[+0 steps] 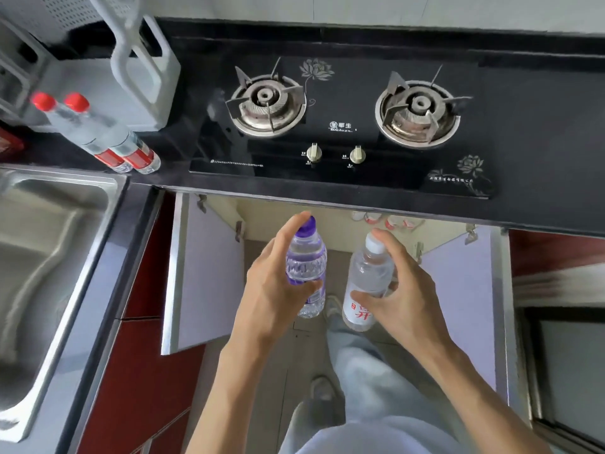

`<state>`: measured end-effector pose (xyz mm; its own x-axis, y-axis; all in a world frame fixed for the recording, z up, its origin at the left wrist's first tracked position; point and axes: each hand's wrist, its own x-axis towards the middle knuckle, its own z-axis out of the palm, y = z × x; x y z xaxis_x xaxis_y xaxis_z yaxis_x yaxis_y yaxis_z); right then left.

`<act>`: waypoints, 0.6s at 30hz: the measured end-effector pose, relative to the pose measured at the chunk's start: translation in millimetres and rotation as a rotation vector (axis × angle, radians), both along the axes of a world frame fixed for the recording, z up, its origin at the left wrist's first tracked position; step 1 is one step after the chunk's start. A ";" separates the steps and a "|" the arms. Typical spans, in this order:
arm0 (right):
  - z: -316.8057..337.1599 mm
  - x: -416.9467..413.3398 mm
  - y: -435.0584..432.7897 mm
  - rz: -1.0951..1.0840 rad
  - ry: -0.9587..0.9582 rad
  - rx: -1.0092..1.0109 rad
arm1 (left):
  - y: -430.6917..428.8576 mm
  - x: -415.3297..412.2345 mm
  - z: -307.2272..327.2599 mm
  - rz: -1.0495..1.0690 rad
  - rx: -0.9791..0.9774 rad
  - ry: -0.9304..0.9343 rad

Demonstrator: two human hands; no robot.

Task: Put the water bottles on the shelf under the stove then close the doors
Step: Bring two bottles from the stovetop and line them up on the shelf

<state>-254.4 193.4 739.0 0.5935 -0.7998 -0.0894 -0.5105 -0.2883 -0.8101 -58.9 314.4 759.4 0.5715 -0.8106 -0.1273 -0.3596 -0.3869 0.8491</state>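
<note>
Our left hand grips a purple-capped bottle and our right hand grips a white-capped bottle, both held before the cabinet under the stove. The left door and right door flank them, open. Two red-capped bottles stand far left, beyond the sink.

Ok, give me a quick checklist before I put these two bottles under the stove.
1. Left hand grips the purple-capped bottle: ok.
2. Right hand grips the white-capped bottle: ok.
3. Left door and right door stand open: ok.
4. Free room beside the bottles already inside: cannot tell, the countertop edge hides most of it.
5. Two red-capped bottles shelved: not ok, they are up on the countertop.
</note>
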 end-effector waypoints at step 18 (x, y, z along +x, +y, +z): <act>-268.9 42.2 -5.6 -0.116 -0.020 -0.074 | -27.0 25.4 -274.2 0.012 -0.044 0.035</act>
<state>-212.2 187.9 470.1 0.4980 -0.8670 -0.0166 -0.5279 -0.2879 -0.7990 -33.5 287.5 485.1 0.5775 -0.8087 -0.1118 -0.3247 -0.3531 0.8774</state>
